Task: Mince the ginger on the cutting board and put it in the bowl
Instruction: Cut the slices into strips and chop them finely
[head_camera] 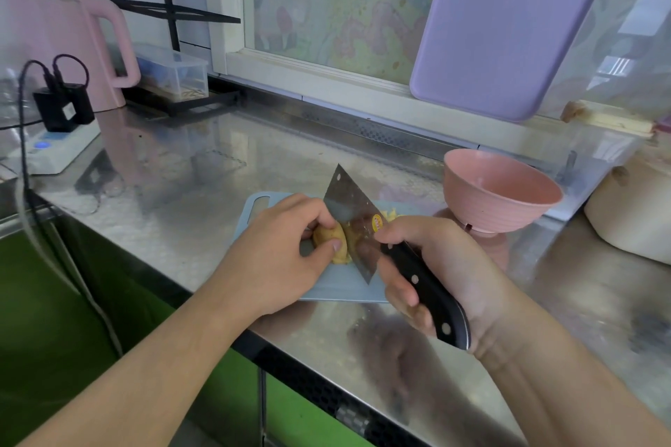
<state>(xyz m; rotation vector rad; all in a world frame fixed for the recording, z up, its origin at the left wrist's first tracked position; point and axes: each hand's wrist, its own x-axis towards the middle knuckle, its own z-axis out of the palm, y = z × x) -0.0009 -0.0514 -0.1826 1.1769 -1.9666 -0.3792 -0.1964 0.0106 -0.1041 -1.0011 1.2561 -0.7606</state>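
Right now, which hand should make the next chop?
The right hand: it already grips the cleaver, whose blade rests against the ginger. The left hand is holding that ginger steady.

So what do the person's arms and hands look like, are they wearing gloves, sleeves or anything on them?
Nothing is worn that shows. The left hand and the right hand are both bare, with no gloves, and no rings show. Both forearms are bare as far as the edge of the picture, with no sleeve, watch or bracelet in view. The fingernails that show look short and unpainted.
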